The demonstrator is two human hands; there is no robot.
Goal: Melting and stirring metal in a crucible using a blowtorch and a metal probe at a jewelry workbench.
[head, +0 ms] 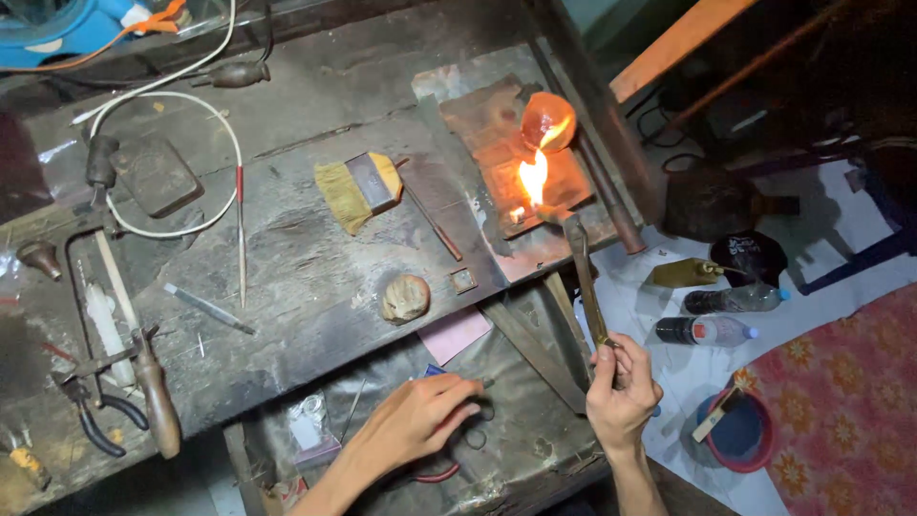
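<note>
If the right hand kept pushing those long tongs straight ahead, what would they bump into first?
The right hand holds long tongs pointing up the bench toward the flame. Their tips already look to be at the flame on the glowing block; beyond it sits the orange-hot crucible. Depth is hard to judge.

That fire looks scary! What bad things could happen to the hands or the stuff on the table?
1. The right hand holds long tongs whose tip sits by the flame; heat could travel up the metal and burn fingers.
2. The glowing crucible looks tilted over the metal plate; hot contents might spill.
3. The bristle brush lies near the flame and might catch a spark.
</note>
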